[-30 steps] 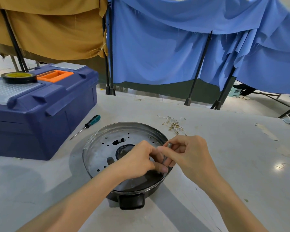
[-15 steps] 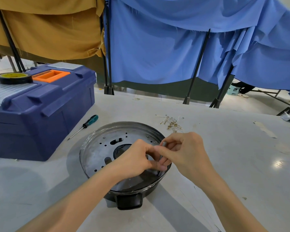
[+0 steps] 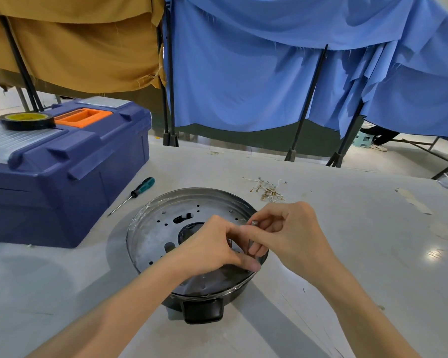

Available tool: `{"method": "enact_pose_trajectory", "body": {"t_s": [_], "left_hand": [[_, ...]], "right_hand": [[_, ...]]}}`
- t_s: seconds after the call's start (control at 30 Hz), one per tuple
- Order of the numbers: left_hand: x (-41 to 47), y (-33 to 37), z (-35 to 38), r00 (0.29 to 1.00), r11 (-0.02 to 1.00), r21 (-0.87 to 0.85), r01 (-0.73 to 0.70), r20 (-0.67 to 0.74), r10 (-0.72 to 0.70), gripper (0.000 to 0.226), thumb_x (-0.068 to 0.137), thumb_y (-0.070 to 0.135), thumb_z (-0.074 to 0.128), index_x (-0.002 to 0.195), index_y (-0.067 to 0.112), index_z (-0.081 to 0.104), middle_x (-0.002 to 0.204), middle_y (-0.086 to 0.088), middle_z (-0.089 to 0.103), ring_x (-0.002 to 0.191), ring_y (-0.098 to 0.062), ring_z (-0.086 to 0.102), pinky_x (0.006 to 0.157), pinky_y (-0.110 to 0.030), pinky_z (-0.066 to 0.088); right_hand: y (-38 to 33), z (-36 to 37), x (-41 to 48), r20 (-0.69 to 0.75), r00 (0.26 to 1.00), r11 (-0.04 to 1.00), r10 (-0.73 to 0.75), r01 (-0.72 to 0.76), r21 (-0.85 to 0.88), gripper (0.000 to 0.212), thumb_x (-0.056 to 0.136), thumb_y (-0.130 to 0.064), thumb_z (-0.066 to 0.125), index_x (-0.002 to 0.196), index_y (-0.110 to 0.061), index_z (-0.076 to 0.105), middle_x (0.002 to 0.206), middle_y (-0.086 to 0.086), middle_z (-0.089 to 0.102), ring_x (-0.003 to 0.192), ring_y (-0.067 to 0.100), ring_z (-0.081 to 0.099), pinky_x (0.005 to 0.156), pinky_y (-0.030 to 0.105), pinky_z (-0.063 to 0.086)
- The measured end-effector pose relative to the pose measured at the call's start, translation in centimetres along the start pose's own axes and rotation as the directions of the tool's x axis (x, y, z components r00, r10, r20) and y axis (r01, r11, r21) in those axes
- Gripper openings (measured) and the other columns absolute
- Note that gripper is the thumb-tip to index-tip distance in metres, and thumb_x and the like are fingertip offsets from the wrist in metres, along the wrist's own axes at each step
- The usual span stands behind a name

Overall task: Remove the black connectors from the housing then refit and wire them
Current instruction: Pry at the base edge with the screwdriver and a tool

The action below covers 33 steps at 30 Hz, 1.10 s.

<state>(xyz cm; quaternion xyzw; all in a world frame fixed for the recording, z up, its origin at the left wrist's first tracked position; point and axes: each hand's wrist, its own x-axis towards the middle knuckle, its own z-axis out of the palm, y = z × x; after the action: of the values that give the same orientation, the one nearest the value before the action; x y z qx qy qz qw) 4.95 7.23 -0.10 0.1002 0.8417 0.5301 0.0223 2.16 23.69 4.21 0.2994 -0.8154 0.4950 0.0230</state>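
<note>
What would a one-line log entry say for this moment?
place: housing, right rim | left hand: curled, grip hidden | right hand: pinches thin grey tool | screwdriver: lying on table, untouched

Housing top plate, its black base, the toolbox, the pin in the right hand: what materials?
Top plate: sheet metal, likely steel; dull grey, soft reflections, punched holes.
Black base: probably moulded plastic, semi-gloss, with a moulded handle.
Toolbox: blue plastic, matte, moulded ribs.
Pin pinched by the right hand: looks like dull grey metal; too small to be sure.
</note>
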Motion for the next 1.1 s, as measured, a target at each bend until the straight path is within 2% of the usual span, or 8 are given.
{"method": "enact_pose_trajectory", "body": {"t_s": [0.17,0.3,0.37,0.47,0.63,0.83,1.03,1.1], "left_hand": [[0.3,0.2,0.2,1.000,1.000,0.015,0.005,0.003,-0.005,0.016,0.069,0.021,0.084,0.076,0.012,0.071,0.078,-0.022,0.064,0.065,-0.026,0.050,0.081,-0.052,0.048],[0.2,0.1,0.1,1.000,1.000,0.008,0.000,0.012,-0.001,0.019,0.074,0.013,0.080,0.065,0.026,0.071,0.061,0.012,0.063,0.061,-0.003,0.056,0.069,-0.018,0.046],[0.3,0.0,0.1,1.000,1.000,0.024,0.009,0.006,-0.009,0.028,0.075,0.013,0.079,0.059,0.033,0.068,0.058,0.014,0.060,0.060,-0.007,0.053,0.070,-0.023,0.044],[0.4,-0.1,0.1,1.000,0.999,0.025,0.026,0.002,-0.027,0.026,0.076,0.011,0.078,0.061,0.029,0.068,0.062,0.006,0.061,0.065,-0.016,0.051,0.073,-0.041,0.047],[0.5,0.0,0.2,0.999,0.998,0.047,0.029,0.019,-0.030,0.007,0.082,0.006,0.072,0.079,0.012,0.075,0.081,-0.004,0.073,0.078,-0.014,0.064,0.088,-0.039,0.052],[0.1,-0.1,-0.1,0.998,0.999,-0.019,0.032,0.058,-0.031,0.015,0.081,0.010,0.073,0.078,0.024,0.076,0.067,0.015,0.068,0.060,0.007,0.055,0.067,-0.010,0.041],[0.1,0.2,0.0,1.000,1.000,-0.004,-0.003,0.005,0.003,0.018,0.069,0.024,0.085,0.081,0.016,0.074,0.077,-0.014,0.067,0.069,-0.016,0.055,0.080,-0.046,0.050],[0.3,0.2,0.2,1.000,1.000,0.011,-0.005,-0.011,0.005,0.015,0.072,0.017,0.083,0.081,0.011,0.073,0.075,-0.016,0.065,0.070,-0.016,0.055,0.082,-0.047,0.051]], "right_hand": [[0.3,1.3,-0.3,-0.149,0.988,0.998,0.033,-0.040,-0.043,0.023,0.075,-0.019,0.081,0.063,-0.022,0.061,0.052,0.002,0.066,0.048,0.017,0.066,0.054,0.034,0.057],[-0.5,-0.5,0.2,0.117,0.993,1.000,-0.004,0.002,0.015,0.015,0.072,-0.022,0.084,0.072,-0.015,0.071,0.055,0.002,0.069,0.049,0.016,0.068,0.055,0.028,0.058],[-0.6,-0.8,0.2,0.138,0.990,0.999,-0.014,0.009,0.031,0.010,0.075,-0.015,0.082,0.077,-0.011,0.072,0.056,0.002,0.070,0.051,0.018,0.069,0.058,0.032,0.060],[-0.5,-0.5,0.1,0.065,0.998,1.000,0.004,-0.002,-0.024,0.010,0.075,-0.015,0.082,0.072,-0.013,0.072,0.056,0.001,0.070,0.054,0.018,0.070,0.064,0.039,0.060],[-0.3,1.3,-0.4,-0.173,0.985,0.987,0.008,-0.035,-0.154,0.026,0.075,-0.018,0.081,0.060,-0.030,0.062,0.049,-0.006,0.064,0.049,0.006,0.064,0.053,0.014,0.048],[-0.9,-0.9,0.0,0.124,0.992,0.999,0.016,-0.022,0.044,0.008,0.077,-0.014,0.079,0.079,-0.009,0.073,0.057,0.003,0.070,0.051,0.023,0.069,0.057,0.035,0.060],[-0.6,0.5,-0.5,-0.055,0.998,0.993,0.024,-0.030,-0.118,0.012,0.075,-0.016,0.080,0.068,-0.019,0.070,0.057,0.002,0.069,0.058,0.019,0.070,0.065,0.033,0.058],[-0.5,1.1,-0.7,-0.147,0.988,0.992,0.053,-0.070,-0.109,0.016,0.074,-0.017,0.081,0.066,-0.022,0.068,0.055,0.001,0.069,0.057,0.018,0.069,0.065,0.033,0.058]]}}
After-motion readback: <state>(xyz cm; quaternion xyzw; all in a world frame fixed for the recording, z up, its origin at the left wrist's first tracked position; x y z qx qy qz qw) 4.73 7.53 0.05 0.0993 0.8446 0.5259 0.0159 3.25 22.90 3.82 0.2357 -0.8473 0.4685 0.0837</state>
